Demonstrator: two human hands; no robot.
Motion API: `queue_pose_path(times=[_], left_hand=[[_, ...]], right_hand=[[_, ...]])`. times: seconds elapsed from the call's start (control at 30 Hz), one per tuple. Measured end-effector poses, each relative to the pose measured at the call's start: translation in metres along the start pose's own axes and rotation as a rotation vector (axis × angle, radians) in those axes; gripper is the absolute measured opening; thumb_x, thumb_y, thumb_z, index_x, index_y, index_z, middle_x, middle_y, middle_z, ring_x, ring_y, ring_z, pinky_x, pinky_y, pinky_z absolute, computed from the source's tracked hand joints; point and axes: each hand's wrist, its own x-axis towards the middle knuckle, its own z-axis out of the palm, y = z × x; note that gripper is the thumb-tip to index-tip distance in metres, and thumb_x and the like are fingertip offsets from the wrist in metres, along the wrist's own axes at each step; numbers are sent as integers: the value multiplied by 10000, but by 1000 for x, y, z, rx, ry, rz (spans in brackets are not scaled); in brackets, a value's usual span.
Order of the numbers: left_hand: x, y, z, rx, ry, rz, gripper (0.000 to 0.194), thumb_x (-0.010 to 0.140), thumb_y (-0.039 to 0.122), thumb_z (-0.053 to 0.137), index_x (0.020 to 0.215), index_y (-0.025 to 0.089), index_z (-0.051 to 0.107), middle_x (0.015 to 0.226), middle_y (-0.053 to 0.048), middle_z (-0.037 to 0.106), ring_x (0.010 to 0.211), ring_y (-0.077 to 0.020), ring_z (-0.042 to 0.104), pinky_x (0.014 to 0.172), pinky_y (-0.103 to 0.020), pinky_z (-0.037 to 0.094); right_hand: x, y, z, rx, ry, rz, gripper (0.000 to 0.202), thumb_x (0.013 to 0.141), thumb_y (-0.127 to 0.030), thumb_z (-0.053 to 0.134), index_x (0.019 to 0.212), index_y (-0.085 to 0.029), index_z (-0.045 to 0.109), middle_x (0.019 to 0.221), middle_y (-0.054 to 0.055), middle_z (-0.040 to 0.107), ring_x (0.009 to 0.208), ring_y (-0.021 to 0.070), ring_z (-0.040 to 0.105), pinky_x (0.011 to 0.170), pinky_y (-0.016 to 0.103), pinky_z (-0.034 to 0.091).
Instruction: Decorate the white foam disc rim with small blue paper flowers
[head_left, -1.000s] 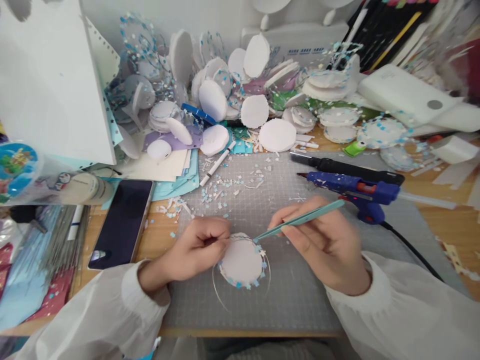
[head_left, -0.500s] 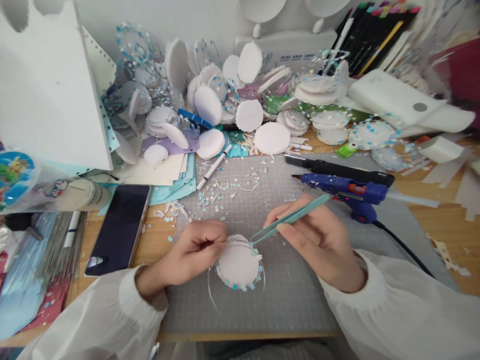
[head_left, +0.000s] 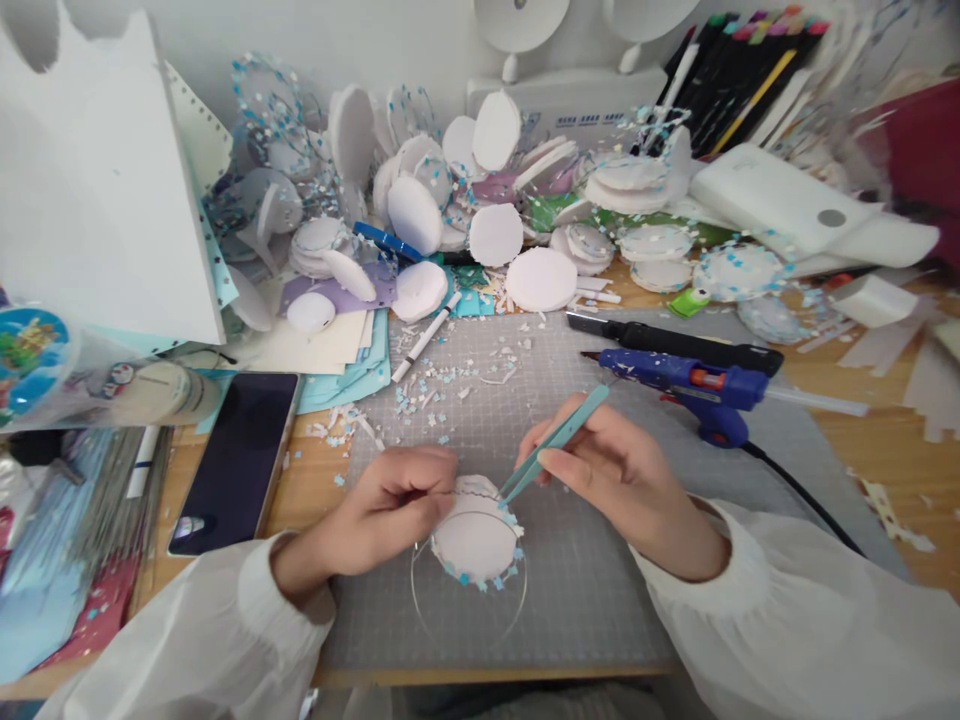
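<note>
A round white disc (head_left: 474, 545) edged with small blue and white stars rests on the grey cutting mat (head_left: 600, 610). My left hand (head_left: 401, 505) pinches a thin wire ring (head_left: 525, 590) at the disc's upper left; the ring loops over and below the disc. Between the fingers of my right hand (head_left: 615, 460) are teal tweezers (head_left: 559, 440), their tips at the disc's upper right edge, by the stars. Whether the tips grip a star is too small to tell.
Loose stars and scraps (head_left: 442, 385) lie behind my hands. A blue glue gun (head_left: 675, 375) with its cable and a black tool (head_left: 697, 345) are at the right, a phone (head_left: 234, 460) at the left. White discs (head_left: 541, 279) crowd the back.
The tweezers have turned steeper, with their arms closer together. The wire ring hangs lower and shows more fully across the disc. My left hand still pinches at the disc's upper left.
</note>
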Motion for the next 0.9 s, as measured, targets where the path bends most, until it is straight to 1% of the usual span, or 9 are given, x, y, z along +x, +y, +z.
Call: queue_pose_path(times=[0.3, 0.43, 0.53, 0.63, 0.83, 0.9], left_hand=[[0, 0, 0, -16, -3, 31, 406, 928, 325, 458, 575, 186, 313, 580, 29, 327, 571, -120, 336, 538, -275, 267], [0, -1, 0, -21, -3, 7, 412, 926, 339, 462, 575, 187, 309, 587, 28, 329, 571, -121, 333, 534, -278, 260], [0, -1, 0, -30, -5, 19, 411, 928, 332, 462, 577, 187, 306, 590, 29, 322, 571, -121, 326, 533, -280, 253], [0, -2, 0, -37, -1, 36, 410, 929, 325, 463, 577, 187, 303, 588, 31, 315, 571, -121, 322, 534, -279, 251], [-1, -3, 0, -34, 6, 27, 405, 924, 320, 468, 577, 186, 308, 590, 30, 324, 572, -118, 328, 533, -273, 253], [-1, -3, 0, -40, 7, 31, 400, 922, 302, 472, 578, 185, 306, 592, 33, 320, 572, -117, 322, 534, -271, 250]], right_hand=[[-1, 0, 1, 27, -16, 1, 83, 855, -265, 638, 834, -206, 582, 798, 24, 666, 647, 112, 608, 609, 240, 540], [0, 4, -1, 69, 21, 27, 106, 843, -289, 657, 842, -200, 599, 806, 35, 678, 653, 121, 611, 599, 251, 543], [2, 7, -5, 108, 65, 46, 136, 832, -320, 671, 853, -199, 613, 803, 35, 677, 673, 128, 613, 600, 256, 539], [4, 7, -7, 142, 76, 58, 138, 827, -322, 678, 849, -197, 625, 802, 30, 668, 679, 123, 609, 603, 249, 529], [2, 4, -2, 132, 10, 77, 121, 822, -299, 683, 824, -200, 613, 789, 26, 675, 655, 115, 599, 596, 243, 522], [1, 5, -1, 112, 13, 69, 101, 830, -282, 677, 827, -205, 612, 800, 21, 680, 661, 109, 600, 607, 235, 521]])
